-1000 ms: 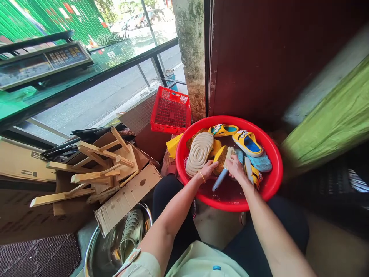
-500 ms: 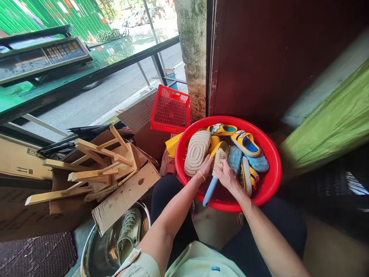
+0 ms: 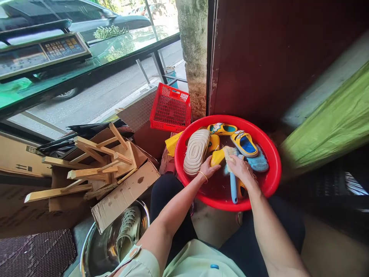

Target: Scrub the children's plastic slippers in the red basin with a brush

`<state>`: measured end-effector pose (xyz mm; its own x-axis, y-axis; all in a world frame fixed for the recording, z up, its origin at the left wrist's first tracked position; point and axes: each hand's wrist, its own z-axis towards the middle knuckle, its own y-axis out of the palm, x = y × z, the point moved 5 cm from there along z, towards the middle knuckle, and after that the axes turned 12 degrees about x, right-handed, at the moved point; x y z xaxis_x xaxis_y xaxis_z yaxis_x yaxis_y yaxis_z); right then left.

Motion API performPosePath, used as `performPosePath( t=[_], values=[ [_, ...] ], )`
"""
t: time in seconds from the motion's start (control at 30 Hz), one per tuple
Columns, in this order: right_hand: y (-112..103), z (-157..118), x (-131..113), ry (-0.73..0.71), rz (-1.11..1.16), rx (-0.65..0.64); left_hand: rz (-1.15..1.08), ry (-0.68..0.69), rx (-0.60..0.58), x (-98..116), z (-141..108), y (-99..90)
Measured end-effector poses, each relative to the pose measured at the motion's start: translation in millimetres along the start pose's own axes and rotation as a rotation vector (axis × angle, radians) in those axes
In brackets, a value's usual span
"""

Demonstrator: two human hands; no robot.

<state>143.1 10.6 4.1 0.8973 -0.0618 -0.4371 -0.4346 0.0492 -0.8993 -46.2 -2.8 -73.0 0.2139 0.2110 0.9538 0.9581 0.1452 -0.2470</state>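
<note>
A yellow plastic slipper [image 3: 216, 157] lies in a round red plastic basin [image 3: 180, 154] of shallow water, just toward 2 o'clock from the left hand [image 3: 209, 168]. That half-curled hand touches its near edge, though whether it grips or only steadies cannot be told. The right hand [image 3: 242, 171] is closed around the neck of a blue-handled bristle scrubbing brush [image 3: 233, 188], and this hand is the nearer to the brush. The brush's long axis runs almost straight from 12 o'clock, at the bristles, to 6 o'clock, at the handle, right beside the slipper. Against the earlier frame, the handle has swung upright from its lean toward 7 o'clock. A beige ridge-soled slipper [image 3: 196, 152] sits at the basin's 10 o'clock, a yellow slipper with a blue insole [image 3: 245, 144] at 1 o'clock.
</note>
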Motion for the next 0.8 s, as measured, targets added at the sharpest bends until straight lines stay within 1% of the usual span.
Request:
performPosePath(
  t=[0.1,0.23,0.3,0.33,0.4,0.47,0.53,0.6,0.67,0.8],
  values=[
    [3.5,-14.6,-9.1,-0.044,0.064,-0.066,0.068,0.019,-0.003,-5.9,1.8,0.7],
    [7.5,-59.8,-24.7,-0.134,0.11,-0.147,0.168,0.099,-0.008,-4.1,2.9,3.1],
    [9.0,-76.7,-28.3,-0.136,0.088,-0.148,0.208,0.14,-0.004,0.5,1.1,3.3],
    [9.0,-79.7,-28.4,-0.128,0.07,-0.135,0.226,0.153,-0.006,3.0,-0.3,3.1],
    [7.2,-73.0,-24.4,-0.095,0.025,-0.089,0.252,0.163,-0.014,8.0,-4.0,2.3],
    [3.9,-54.5,-14.9,-0.018,0.005,-0.051,0.256,0.156,-0.025,11.9,-7.9,1.2],
    [1.4,-35.9,-4.5,0.051,0.022,-0.042,0.248,0.131,-0.028,13.8,-10.6,-0.2],
    [2.1,-28.5,1.9,0.063,0.061,-0.056,0.238,0.102,-0.018,13.7,-11.4,-1.3],
    [6.0,-36.4,3.5,0.021,0.117,-0.082,0.237,0.085,-0.001,12.8,-10.3,-1.8],
    [12.0,-71.5,5.4,-0.047,0.175,-0.115,0.272,0.083,0.022,11.8,-6.3,-1.6]
  ],
)
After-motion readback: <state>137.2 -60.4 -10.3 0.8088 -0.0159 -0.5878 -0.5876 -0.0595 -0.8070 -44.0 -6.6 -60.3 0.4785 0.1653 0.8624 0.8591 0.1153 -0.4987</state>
